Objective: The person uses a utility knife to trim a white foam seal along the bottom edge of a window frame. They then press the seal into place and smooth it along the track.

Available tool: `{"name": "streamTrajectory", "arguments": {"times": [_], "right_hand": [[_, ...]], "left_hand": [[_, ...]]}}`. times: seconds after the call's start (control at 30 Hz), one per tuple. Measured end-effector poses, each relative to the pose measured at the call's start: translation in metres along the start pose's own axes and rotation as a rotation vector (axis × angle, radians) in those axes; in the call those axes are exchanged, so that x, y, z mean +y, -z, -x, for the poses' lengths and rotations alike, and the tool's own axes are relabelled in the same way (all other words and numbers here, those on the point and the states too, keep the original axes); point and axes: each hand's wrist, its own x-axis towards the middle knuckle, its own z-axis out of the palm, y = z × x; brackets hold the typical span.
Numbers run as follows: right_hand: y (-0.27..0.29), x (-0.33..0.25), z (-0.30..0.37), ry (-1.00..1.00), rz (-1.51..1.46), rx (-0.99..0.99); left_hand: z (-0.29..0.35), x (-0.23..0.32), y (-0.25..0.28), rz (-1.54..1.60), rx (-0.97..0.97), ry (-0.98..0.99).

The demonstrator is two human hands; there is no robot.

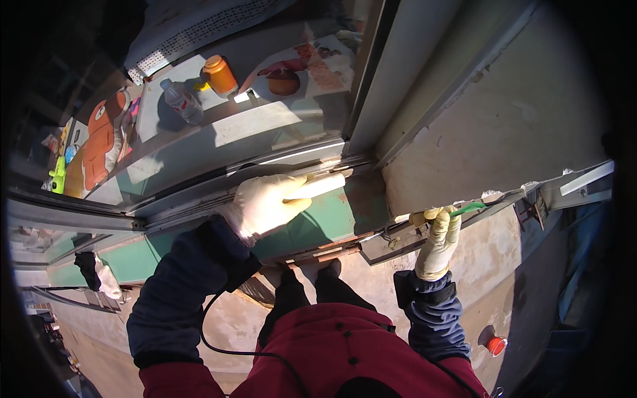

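Observation:
My left hand (265,204), in a pale rubber glove, is closed around a white bar-shaped piece (322,186). It is over the green tiled sill (332,215), beside the metal window track (192,199). Strong sunlight washes out the glove, so the piece's exact kind does not show. My right hand (438,242), gloved the same way, is raised beside the lower edge of a rough plaster wall (491,126). Its fingers are closed on a thin green object (470,208) that sticks out to the right; most of it is hidden in the grip.
Behind the window glass are a clear bottle (181,101), an orange jar (220,75) and a brown bear figure (103,142). Dark and white cloths (99,273) hang at the left of the sill. A red round container (495,345) is at the lower right. A black cable (229,350) crosses my front.

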Motion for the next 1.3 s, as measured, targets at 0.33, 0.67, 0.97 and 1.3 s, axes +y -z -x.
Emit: {"name": "streamTrajectory", "arguments": {"times": [0.33,0.67,0.97,1.3], "right_hand": [[-0.005,-0.008,0.001,-0.006,-0.06,-0.011],[-0.001,0.0,0.002,-0.014,-0.038,0.015],[0.001,0.0,0.001,-0.028,0.0,0.0],[-0.005,-0.004,0.001,-0.014,-0.049,-0.007]], "left_hand": [[0.02,-0.021,-0.015,0.113,0.043,0.009],[0.041,0.016,0.005,-0.453,0.096,-0.184],[0.054,0.025,0.013,-0.32,0.171,-0.091],[0.057,0.018,0.047,-0.134,-0.124,0.249]]}}
